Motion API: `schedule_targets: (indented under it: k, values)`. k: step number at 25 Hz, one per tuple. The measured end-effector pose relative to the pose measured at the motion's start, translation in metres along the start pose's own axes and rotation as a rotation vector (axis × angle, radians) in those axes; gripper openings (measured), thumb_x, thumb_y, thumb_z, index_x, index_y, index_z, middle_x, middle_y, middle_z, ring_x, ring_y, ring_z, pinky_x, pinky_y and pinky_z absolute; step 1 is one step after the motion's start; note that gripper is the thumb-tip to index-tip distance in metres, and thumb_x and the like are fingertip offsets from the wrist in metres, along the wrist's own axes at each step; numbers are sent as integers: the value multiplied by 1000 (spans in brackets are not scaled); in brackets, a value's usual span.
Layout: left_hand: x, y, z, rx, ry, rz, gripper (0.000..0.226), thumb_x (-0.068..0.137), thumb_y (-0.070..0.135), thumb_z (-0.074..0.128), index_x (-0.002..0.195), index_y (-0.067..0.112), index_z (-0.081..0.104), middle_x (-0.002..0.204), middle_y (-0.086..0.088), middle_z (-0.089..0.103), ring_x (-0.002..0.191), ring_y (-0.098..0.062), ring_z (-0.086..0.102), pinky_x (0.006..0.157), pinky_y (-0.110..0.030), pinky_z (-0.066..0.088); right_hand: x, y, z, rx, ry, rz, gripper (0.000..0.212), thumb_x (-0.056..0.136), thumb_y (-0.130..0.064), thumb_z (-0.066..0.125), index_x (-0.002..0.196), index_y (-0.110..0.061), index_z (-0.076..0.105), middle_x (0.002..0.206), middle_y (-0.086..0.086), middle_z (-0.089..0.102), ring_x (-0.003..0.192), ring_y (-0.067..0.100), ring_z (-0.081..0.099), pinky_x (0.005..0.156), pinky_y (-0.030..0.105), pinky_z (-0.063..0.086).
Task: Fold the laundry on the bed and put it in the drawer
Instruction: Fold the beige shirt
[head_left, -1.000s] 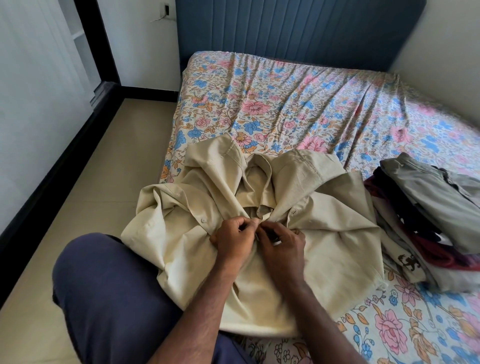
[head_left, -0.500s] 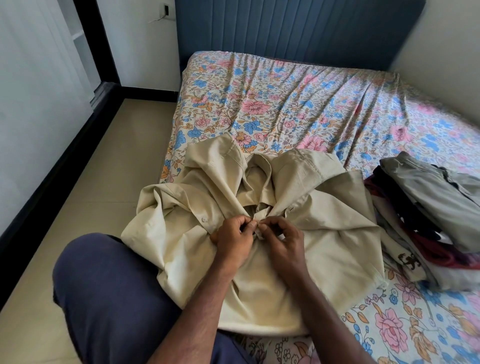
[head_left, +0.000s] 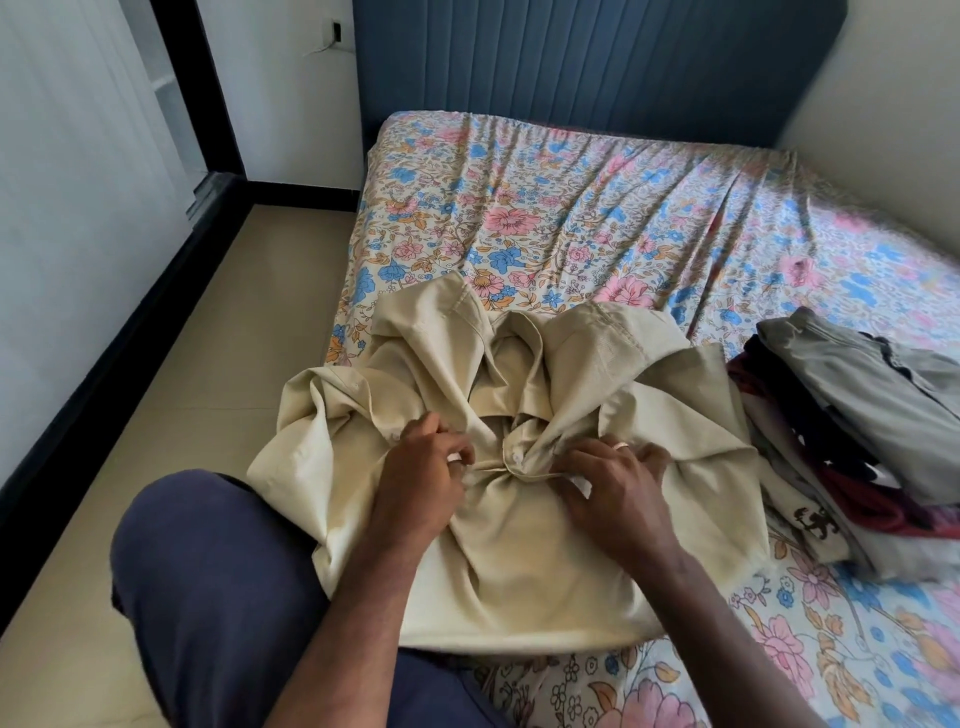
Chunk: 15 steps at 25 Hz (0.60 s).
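Note:
A beige button-up shirt (head_left: 519, 571) lies rumpled on the near left corner of the floral bed (head_left: 597, 218), collar away from me. One white button at its front placket sits fastened between my hands. My left hand (head_left: 426, 467) pinches the shirt's front edge left of that button. My right hand (head_left: 613, 483), with a ring on one finger, grips the front edge right of it, fingers curled into the cloth. A pile of folded clothes (head_left: 857, 431) lies on the bed to the right of the shirt.
My knee in dark blue trousers (head_left: 218, 597) is at the lower left, under the shirt's hem. Beige floor (head_left: 171, 374) runs along the bed's left side, bounded by a black-framed sliding door. A blue padded headboard (head_left: 597, 62) stands behind the bed.
My hands, which were pressed together at the placket, have moved apart to either side of the button, which now shows fastened. The shirt front is drawn tighter around it.

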<state>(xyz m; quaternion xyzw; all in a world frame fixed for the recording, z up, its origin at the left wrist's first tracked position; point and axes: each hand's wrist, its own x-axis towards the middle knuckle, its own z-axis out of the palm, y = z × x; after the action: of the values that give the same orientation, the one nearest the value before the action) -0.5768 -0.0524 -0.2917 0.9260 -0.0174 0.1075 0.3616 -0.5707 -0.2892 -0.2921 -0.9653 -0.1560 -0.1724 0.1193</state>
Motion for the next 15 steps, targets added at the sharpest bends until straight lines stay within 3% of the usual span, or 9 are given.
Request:
schedule_targets:
  k: [2, 5, 9, 11, 13, 15]
  values:
    - [-1, -1, -5, 52, -89, -14, 20, 80, 8, 76, 80, 28, 75, 91, 11, 63, 94, -13, 62, 79, -32, 52, 1, 5, -15, -80, 9, -75, 11, 81, -40, 80, 88, -36, 73, 98, -18, 71, 87, 16, 67, 81, 42, 28]
    - [-5, -2, -16, 82, -178, -38, 13, 80, 20, 80, 82, 33, 77, 90, 16, 66, 92, -6, 63, 84, -33, 53, 9, 19, -34, -94, -24, -116, 10, 84, -44, 77, 85, -36, 72, 89, -18, 71, 84, 14, 68, 83, 44, 27]
    - [-10, -8, -26, -57, -231, -38, 20, 70, 21, 89, 71, 24, 69, 76, 11, 63, 72, -6, 61, 70, -34, 54, 20, 36, -50, -56, -54, -170, 16, 86, -48, 75, 81, -34, 72, 70, -14, 71, 71, 11, 68, 102, 44, 26]
    - [-12, -13, -27, -80, -247, -42, 18, 71, 20, 88, 74, 26, 72, 77, 13, 65, 75, -5, 63, 72, -32, 55, 26, 32, -59, -37, -58, -270, 13, 83, -42, 77, 78, -31, 73, 65, -12, 70, 65, 15, 69, 105, 40, 33]
    - [-11, -16, -26, -85, -250, -29, 16, 81, 13, 80, 86, 28, 78, 86, 17, 70, 86, -4, 66, 83, -33, 56, 29, 28, -65, 24, -57, -343, 14, 77, -30, 87, 74, -25, 74, 59, -11, 67, 63, 23, 68, 92, 30, 46]
    - [-9, -19, -24, -92, -251, -27, 24, 87, 5, 72, 91, 27, 81, 90, 18, 73, 91, -3, 68, 87, -35, 56, 33, 27, -66, 147, -113, -362, 15, 77, -25, 86, 73, -23, 72, 56, -10, 62, 58, 22, 63, 67, 22, 50]
